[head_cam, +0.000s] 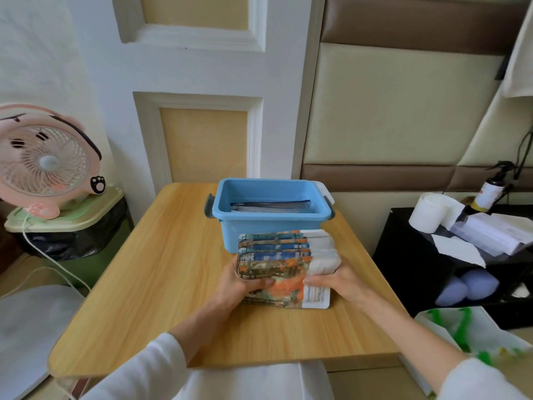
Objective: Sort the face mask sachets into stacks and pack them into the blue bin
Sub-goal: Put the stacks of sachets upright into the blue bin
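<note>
Sleeves (138, 370): white, one on each forearm, at the bottom of the view.
Table (138, 284): light wood grain; both forearms reach over its near edge.
Left hand (242, 284): fingers curled round the left end of the stack, thumb across the nearest sachet's face.
Right hand (343, 281): fingers curled round the stack's white right end, mirroring the left.
Stack (277, 255): many sachets on edge, pressed together between both hands, printed in orange, blue and white; it is at the table's middle, just in front of the bin.
Flat sachet (291, 300): lies on the table under the stack's near side, its white label end to the right.
Bin (259, 229): blue, open-topped, grey handles, at the table's far edge.
Sachets in bin (271, 205): a few lying flat on the bottom.
Fan (43, 163): pink, far left, on a lidded green bin.
Roll (429, 212): white, far right, on a black shelf.
Bottle (490, 189): a spray bottle behind the roll.
</note>
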`<move>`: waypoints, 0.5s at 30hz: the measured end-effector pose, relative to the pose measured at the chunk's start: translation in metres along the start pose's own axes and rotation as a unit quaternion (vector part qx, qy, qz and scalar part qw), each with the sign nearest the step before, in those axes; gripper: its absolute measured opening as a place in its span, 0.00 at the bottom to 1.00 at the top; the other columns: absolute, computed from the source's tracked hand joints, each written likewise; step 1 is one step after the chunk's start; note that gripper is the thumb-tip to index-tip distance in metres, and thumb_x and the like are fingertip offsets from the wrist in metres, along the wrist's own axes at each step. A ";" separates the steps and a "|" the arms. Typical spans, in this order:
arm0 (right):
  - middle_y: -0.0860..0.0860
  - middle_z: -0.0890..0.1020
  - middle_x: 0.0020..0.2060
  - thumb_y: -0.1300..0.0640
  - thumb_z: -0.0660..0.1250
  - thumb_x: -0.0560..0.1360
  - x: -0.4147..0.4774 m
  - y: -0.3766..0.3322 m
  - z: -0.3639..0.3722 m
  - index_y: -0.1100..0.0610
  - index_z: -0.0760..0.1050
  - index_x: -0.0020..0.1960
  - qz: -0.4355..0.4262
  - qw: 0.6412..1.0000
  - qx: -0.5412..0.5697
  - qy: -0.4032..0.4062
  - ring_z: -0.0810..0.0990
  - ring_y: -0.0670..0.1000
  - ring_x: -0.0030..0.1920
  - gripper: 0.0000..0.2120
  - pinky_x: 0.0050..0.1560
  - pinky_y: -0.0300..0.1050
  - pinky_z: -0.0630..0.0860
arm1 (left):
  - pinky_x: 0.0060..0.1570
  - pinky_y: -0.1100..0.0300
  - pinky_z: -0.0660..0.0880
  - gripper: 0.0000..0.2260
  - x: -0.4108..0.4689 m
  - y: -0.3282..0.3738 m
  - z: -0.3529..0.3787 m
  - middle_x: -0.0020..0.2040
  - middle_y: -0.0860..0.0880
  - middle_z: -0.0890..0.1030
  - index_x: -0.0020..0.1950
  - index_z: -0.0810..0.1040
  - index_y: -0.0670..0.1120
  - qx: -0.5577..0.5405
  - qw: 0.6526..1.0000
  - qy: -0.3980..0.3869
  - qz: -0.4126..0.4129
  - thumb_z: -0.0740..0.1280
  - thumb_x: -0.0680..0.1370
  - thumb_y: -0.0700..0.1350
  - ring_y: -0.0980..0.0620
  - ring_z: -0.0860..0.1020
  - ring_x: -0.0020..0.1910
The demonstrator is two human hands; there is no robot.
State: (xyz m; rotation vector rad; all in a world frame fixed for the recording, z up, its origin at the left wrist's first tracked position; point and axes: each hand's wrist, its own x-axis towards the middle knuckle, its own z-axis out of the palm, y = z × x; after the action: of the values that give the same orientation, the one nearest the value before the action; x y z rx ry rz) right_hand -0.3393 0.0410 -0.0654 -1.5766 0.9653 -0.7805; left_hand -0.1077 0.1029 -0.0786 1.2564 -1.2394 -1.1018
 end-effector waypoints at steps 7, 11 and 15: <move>0.48 0.86 0.45 0.59 0.81 0.57 -0.003 0.008 0.006 0.60 0.76 0.55 -0.029 0.999 0.039 0.012 0.84 0.49 0.48 0.28 0.44 0.37 0.79 | 0.50 0.62 0.78 0.26 -0.001 0.001 -0.003 0.51 0.50 0.84 0.60 0.74 0.43 0.023 0.999 -0.040 0.023 0.78 0.65 0.42 0.55 0.81 0.52; 0.48 0.86 0.44 0.71 0.73 0.65 -0.008 0.022 0.011 0.58 0.77 0.53 -0.016 0.999 0.041 0.028 0.84 0.48 0.48 0.18 0.44 0.37 0.78 | 0.54 0.59 0.78 0.34 -0.001 -0.006 -0.002 0.55 0.49 0.83 0.63 0.71 0.43 0.014 0.999 -0.034 0.005 0.80 0.61 0.46 0.52 0.81 0.54; 0.47 0.86 0.44 0.59 0.81 0.58 -0.010 0.016 0.013 0.64 0.77 0.54 -0.025 0.998 0.049 0.021 0.84 0.46 0.47 0.28 0.43 0.35 0.78 | 0.51 0.63 0.78 0.28 -0.002 -0.007 0.003 0.52 0.51 0.84 0.60 0.75 0.43 0.015 1.000 -0.005 0.021 0.78 0.62 0.42 0.55 0.82 0.52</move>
State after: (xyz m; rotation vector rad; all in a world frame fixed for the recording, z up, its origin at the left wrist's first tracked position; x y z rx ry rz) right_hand -0.3359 0.0544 -0.0840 -1.5100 0.9059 -0.8859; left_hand -0.1100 0.1049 -0.0862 1.2430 -1.2876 -1.0650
